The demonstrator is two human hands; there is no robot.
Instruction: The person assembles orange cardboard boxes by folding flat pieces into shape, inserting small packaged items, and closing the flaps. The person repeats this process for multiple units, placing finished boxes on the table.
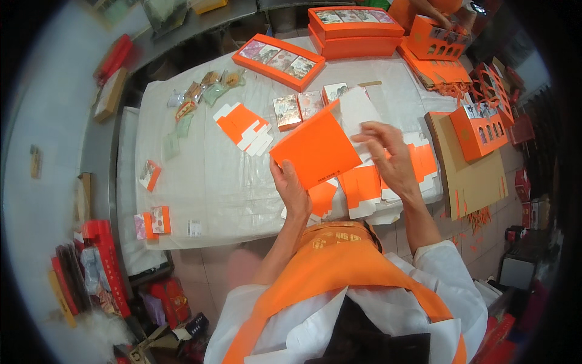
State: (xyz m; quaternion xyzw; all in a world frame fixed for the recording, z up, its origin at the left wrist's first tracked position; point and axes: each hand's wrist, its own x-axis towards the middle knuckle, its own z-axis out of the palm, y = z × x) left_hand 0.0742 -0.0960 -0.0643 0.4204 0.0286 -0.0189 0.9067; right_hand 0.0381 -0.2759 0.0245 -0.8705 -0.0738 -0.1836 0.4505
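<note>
My left hand point(290, 188) is closed around the lower left corner of an orange cardboard box point(315, 148), held tilted above the table. A white inner flap point(359, 109) stands out from its far right side. At the box's right edge is my right hand point(391, 158), its fingers bent and apart, fingertips close to the edge; whether they touch it I cannot tell. Beneath and beside the box lie flat orange-and-white carton blanks point(359, 187). Just beyond it are small printed boxes point(287, 113), partly hidden by the flap. Another carton blank point(242, 126) lies to the left.
A long orange tray point(279, 60) holds several small boxes; stacked orange boxes point(356, 42) stand behind it. Wrapped packets point(212, 91) lie far left, small boxes point(160, 219) near left. A handled orange box point(478, 130) rests on brown cardboard point(464, 182). A co-worker's hand point(445, 19) touches another box.
</note>
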